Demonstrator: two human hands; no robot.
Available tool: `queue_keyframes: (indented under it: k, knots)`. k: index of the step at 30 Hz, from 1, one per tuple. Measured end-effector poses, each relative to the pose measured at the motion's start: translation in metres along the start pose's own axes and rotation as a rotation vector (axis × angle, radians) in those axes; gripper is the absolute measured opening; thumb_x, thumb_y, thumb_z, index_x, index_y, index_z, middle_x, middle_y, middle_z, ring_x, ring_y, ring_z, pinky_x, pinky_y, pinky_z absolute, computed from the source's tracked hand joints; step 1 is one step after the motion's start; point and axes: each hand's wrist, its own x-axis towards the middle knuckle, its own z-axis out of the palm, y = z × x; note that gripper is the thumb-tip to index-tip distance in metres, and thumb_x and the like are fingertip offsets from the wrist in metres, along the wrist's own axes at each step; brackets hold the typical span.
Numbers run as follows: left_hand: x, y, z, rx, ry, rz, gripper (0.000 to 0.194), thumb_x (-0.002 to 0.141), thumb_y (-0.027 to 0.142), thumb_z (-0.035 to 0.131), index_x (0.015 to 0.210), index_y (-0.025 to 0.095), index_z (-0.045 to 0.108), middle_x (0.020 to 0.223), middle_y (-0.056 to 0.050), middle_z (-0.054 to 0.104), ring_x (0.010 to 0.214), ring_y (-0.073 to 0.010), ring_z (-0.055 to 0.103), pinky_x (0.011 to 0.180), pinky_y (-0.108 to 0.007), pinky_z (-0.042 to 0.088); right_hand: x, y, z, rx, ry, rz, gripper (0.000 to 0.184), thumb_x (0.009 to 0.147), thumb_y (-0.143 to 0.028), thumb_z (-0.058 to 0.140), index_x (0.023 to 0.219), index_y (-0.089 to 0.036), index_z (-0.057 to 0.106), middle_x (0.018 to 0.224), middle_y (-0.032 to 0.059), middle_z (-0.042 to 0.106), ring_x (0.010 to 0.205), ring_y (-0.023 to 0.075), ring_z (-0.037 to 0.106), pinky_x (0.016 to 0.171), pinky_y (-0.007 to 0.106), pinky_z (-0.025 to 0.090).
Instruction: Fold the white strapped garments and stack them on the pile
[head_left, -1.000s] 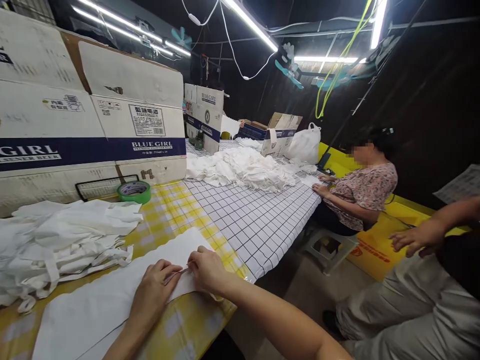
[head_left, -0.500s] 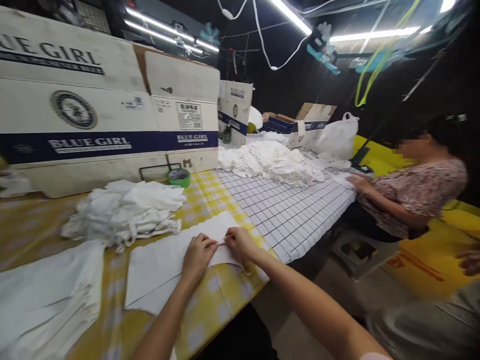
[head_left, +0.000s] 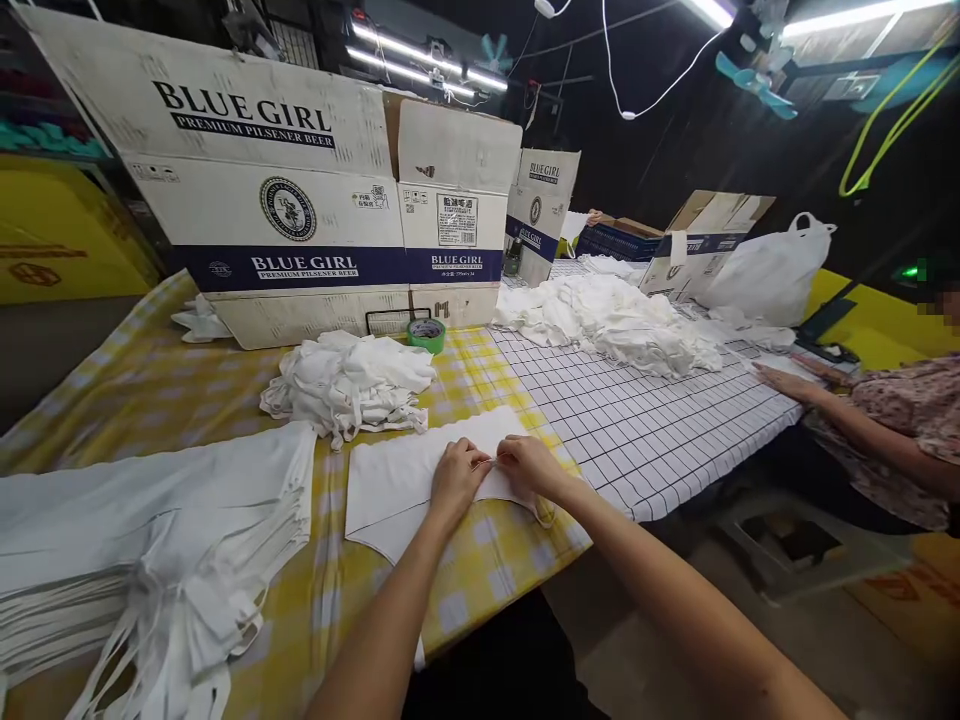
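- Pinching a narrow ridge or strip on the right half of the flat white cloth piece point(head_left: 397, 490) with the left hand point(head_left: 455, 480), with thumb and fingertips brought together; too small to tell exactly, ridge or strip.
- Pinching at the same spot with the right hand point(head_left: 532, 465), with fingertips closed and very near to those of the left hand.
- Lying under both hands, spread out on the counter point(head_left: 240, 390) with yellow-and-white checked cover: the same flat white cloth piece, with a thin dark line across its left part.
- Curving out at the right end of the flat white cloth piece: a thin pale loop point(head_left: 546, 518).
- Stacked to the left of the flat white cloth piece, apart from it: many white cloth layers point(head_left: 247, 480) with loose hanging strips.
- Heaped just behind the flat white cloth piece, toward the left: a crumpled white cloth pile point(head_left: 345, 380).
- Placed farther behind the flat white cloth piece: a green roll of tape point(head_left: 426, 335), and a large white-and-blue cardboard carton point(head_left: 300, 200), standing upright.
- Seen to the right of the flat white cloth piece, well apart: a wide heap of white cloth point(head_left: 615, 320), a white plastic bag point(head_left: 765, 270) and a co-worker's hand point(head_left: 787, 382).
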Motion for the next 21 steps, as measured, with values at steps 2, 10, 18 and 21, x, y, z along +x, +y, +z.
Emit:
queue_keyframes:
  k: [2,10,18,21]
  knots:
    - [0.000,-0.001,0.001,0.003,0.007,0.005,0.014,0.078,0.029,0.058,0.083,0.023,0.070,0.086,-0.002,0.057,0.086,-0.0181,0.049,0.079,-0.031,0.041,0.002,0.001,0.001,-0.027,-0.016,-0.002,0.011,0.079,-0.013,0.054,0.074,-0.016,0.063,0.072,0.0014,0.061,0.061,0.0100,0.049,0.054,0.021,0.028]
    - [-0.001,-0.001,0.002,0.008,0.011,0.012,0.014,0.078,0.029,0.058,0.083,0.023,0.070,0.086,-0.002,0.057,0.086,-0.0175,0.048,0.078,-0.031,0.041,0.006,-0.001,-0.001,-0.107,-0.062,-0.007,0.014,0.083,-0.016,0.051,0.077,-0.015,0.063,0.077,0.0032,0.061,0.065,0.0110,0.050,0.057,0.022,0.029]
    - [-0.001,0.001,0.002,-0.011,0.008,-0.017,0.013,0.078,0.028,0.058,0.080,0.023,0.070,0.085,-0.002,0.056,0.085,-0.0177,0.048,0.078,-0.032,0.041,0.008,-0.004,-0.009,-0.159,-0.126,-0.007,0.017,0.083,-0.012,0.049,0.075,-0.015,0.063,0.079,0.0043,0.061,0.066,0.0120,0.052,0.056,0.025,0.028]
    - [-0.001,0.001,0.001,-0.010,0.009,-0.013,0.013,0.078,0.028,0.058,0.080,0.023,0.070,0.085,-0.002,0.056,0.086,-0.0176,0.047,0.078,-0.032,0.040,0.008,-0.002,-0.009,-0.156,-0.139,-0.018,0.018,0.083,-0.011,0.048,0.075,-0.015,0.063,0.079,0.0041,0.061,0.066,0.0117,0.052,0.058,0.024,0.028]
